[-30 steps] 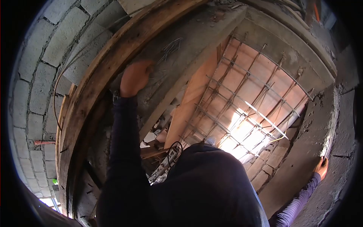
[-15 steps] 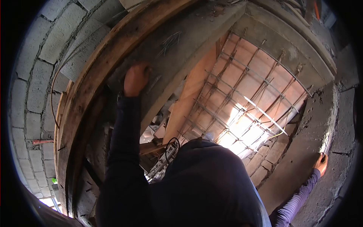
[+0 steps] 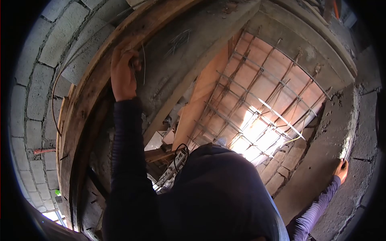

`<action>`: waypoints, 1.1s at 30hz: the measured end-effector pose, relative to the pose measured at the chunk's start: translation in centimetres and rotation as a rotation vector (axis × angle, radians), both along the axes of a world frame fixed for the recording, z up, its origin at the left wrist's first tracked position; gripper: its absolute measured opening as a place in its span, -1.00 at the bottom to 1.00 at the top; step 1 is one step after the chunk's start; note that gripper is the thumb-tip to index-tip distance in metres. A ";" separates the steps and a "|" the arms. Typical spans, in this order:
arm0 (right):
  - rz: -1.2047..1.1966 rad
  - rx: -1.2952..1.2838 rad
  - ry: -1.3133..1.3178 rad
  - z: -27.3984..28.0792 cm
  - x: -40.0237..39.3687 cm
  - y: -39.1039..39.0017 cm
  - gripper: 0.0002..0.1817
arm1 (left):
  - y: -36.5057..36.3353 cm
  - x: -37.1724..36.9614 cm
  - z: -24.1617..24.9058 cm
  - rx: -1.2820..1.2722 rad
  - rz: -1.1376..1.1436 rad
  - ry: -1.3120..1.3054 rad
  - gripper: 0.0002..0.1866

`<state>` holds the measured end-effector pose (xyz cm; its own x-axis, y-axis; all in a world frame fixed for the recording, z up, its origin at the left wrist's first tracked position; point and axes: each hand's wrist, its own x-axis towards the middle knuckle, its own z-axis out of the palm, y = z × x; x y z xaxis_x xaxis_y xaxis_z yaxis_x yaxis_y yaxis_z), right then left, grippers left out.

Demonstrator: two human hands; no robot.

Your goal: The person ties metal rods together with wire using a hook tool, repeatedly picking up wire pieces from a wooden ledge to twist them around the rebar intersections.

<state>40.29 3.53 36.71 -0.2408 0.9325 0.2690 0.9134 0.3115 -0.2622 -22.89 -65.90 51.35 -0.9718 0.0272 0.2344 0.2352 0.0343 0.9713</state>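
Note:
My left hand [image 3: 124,76] is raised beside the curved wooden board, its fingers bent into a pinch. A thin tie wire [image 3: 144,64] sticks out from those fingers over the concrete ledge. More loose tie wires [image 3: 181,39] lie on the ledge, up and to the right of this hand. Far to the right, my right hand [image 3: 341,173] is closed at the rough edge of the concrete wall. Something thin and dark shows at its fingertips, too small to name.
A curved wooden board [image 3: 90,80] runs along the left, before a block wall [image 3: 42,88]. Below the ledge, a rebar grid [image 3: 261,72] spans an opening over reddish boards. Small nails jut from the wood. My dark-clothed body [image 3: 217,193] fills the lower middle.
My left hand has moved left and up from the concrete ledge to the wooden board, and a tie wire now shows in its fingers. My right hand has stayed nearly still.

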 end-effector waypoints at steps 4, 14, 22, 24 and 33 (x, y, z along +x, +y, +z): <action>-0.032 -0.026 0.005 0.9 -0.9 -1.0 -0.45 | -0.1 -1.2 -1.0 0.345 -0.185 -0.103 -0.59; -0.003 0.035 -0.065 0.5 -0.5 -0.8 -0.48 | 4.3 -2.2 0.7 0.383 -0.350 -0.144 -0.50; 0.066 0.134 0.004 -1.5 0.7 0.8 -0.55 | 8.9 -2.6 2.6 0.538 -0.429 -0.193 -0.39; 0.046 0.145 -0.007 -1.3 0.5 0.3 -0.56 | 9.7 -2.1 2.9 0.479 -0.360 -0.200 -0.46; -0.086 0.138 -0.082 2.5 -3.2 -4.6 -0.58 | 8.1 -4.6 3.3 0.416 -0.434 -0.227 -0.65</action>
<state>37.08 -1.04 39.26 -0.1877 0.9061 0.3790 0.9549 0.2588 -0.1458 -27.47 -57.75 54.67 -0.9193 0.3808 0.0997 -0.0702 -0.4078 0.9104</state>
